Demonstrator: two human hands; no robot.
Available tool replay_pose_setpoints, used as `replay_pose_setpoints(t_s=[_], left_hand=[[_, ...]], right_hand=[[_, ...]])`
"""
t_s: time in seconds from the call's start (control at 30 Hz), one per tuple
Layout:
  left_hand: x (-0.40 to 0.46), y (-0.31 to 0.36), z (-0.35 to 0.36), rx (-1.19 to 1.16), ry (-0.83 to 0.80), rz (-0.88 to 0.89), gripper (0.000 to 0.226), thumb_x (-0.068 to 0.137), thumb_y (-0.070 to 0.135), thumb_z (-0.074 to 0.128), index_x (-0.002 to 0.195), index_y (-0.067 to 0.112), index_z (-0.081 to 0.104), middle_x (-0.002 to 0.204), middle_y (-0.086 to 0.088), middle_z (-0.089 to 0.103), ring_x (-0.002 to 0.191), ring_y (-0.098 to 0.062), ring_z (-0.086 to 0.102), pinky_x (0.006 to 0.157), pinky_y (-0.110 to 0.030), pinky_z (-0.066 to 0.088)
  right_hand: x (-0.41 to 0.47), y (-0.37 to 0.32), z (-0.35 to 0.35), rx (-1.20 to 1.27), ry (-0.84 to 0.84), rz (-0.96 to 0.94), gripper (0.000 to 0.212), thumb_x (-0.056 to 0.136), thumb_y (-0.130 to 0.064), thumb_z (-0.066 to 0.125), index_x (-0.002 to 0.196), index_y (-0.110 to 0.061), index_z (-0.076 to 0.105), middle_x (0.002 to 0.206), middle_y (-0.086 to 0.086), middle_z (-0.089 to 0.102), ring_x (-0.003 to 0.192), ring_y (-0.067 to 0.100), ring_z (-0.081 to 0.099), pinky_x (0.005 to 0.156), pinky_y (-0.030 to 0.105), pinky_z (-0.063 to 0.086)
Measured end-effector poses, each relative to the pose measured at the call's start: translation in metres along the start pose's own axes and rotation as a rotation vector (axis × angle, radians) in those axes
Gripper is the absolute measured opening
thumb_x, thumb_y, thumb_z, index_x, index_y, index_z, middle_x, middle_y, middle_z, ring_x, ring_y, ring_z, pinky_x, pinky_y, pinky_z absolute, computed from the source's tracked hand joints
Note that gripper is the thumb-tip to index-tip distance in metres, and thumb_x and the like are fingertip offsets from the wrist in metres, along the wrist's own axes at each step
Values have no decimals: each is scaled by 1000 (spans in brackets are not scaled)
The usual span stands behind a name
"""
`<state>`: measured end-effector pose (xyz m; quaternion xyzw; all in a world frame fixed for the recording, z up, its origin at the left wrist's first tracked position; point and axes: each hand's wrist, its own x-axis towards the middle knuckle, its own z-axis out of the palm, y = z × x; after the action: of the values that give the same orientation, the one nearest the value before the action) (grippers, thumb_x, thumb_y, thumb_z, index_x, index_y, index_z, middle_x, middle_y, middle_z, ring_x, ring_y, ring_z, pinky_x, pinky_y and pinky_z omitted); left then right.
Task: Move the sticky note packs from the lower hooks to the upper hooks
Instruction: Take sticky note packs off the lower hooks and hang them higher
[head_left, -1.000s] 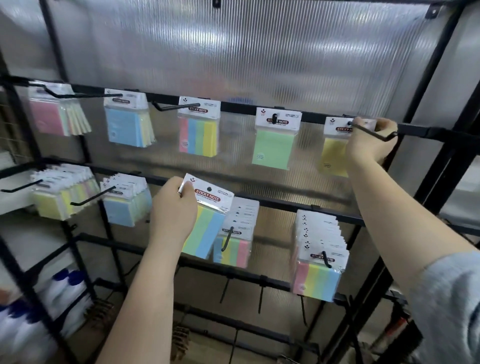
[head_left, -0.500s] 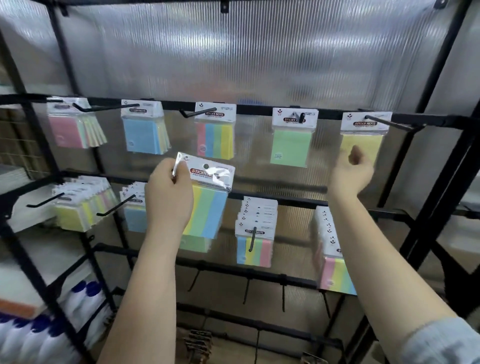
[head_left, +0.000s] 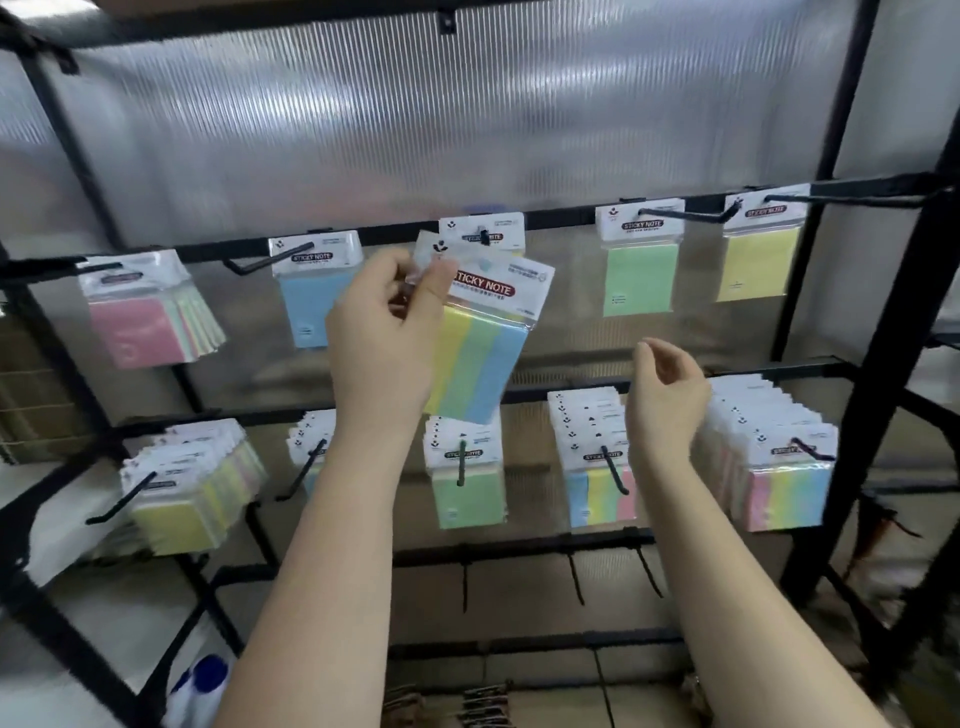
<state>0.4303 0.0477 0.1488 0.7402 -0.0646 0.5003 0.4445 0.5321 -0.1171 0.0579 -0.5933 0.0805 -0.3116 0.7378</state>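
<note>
With the striped pack (head_left: 480, 353) pinched at its header by the left hand (head_left: 384, 332), the hang hole is aligned squarely with the upper hook (head_left: 484, 236) before sliding on, while the right hand (head_left: 667, 397) is kept loosely open, holding nothing.

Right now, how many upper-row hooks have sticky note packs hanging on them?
5: pink-fronted pack far left, blue pack, a pack mostly hidden behind the striped pack held in the left hand, green pack, yellow pack far right.

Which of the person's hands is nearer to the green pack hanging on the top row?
The right hand is nearer: it hangs empty just below the green pack, slightly to its right. The left hand is farther left, gripping a striped pack.
</note>
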Motion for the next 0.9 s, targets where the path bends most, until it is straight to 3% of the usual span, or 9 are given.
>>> replay_pose_setpoints(t_s=[0.13, 0.3, 0.43, 0.57, 0.73, 0.9], left_hand=[[12, -4, 2, -109, -1, -2, 20, 90, 26, 63, 72, 22, 53, 64, 17, 57, 56, 7, 52, 53, -9, 35], [23, -12, 20, -141, 14, -30, 24, 90, 23, 62, 73, 8, 55, 58, 16, 51, 50, 6, 47, 50, -8, 31], [24, -20, 30, -126, 53, -78, 30, 89, 25, 62, 68, 6, 51, 55, 4, 44, 53, -8, 34, 51, -22, 27], [21, -24, 38, -125, 70, -116, 30, 89, 23, 62, 71, 1, 53, 58, -2, 44, 53, -9, 34, 50, -20, 27], [30, -37, 51, -66, 74, -178, 40, 91, 26, 60, 61, 18, 35, 54, 8, 31, 46, -4, 28, 46, -17, 25], [50, -62, 71, -52, 45, -242, 32, 91, 26, 60, 65, 20, 42, 58, 10, 38, 50, -3, 33, 47, -16, 26]], right_hand=[[-27, 5, -8, -81, -18, -49, 12, 90, -14, 55, 95, -17, 66, 88, -9, 65, 82, -1, 59, 69, 3, 43], [-42, 13, -17, -174, -104, -52, 13, 90, -10, 55, 95, -15, 66, 84, -13, 64, 79, -4, 58, 65, 0, 41], [-43, 19, -24, -236, -172, -31, 14, 89, -10, 55, 96, -16, 66, 88, -11, 66, 85, 5, 61, 77, 15, 44], [-41, 22, -25, -275, -227, -34, 14, 89, -10, 55, 93, -20, 65, 86, -16, 64, 86, 5, 60, 82, 22, 46], [-35, 23, -27, -372, -316, -64, 15, 89, -11, 54, 91, -22, 64, 83, -15, 64, 85, 7, 60, 77, 21, 44], [-21, 29, -30, -481, -434, -30, 17, 90, -13, 52, 98, -21, 65, 87, -16, 63, 83, -2, 57, 71, 13, 42]])
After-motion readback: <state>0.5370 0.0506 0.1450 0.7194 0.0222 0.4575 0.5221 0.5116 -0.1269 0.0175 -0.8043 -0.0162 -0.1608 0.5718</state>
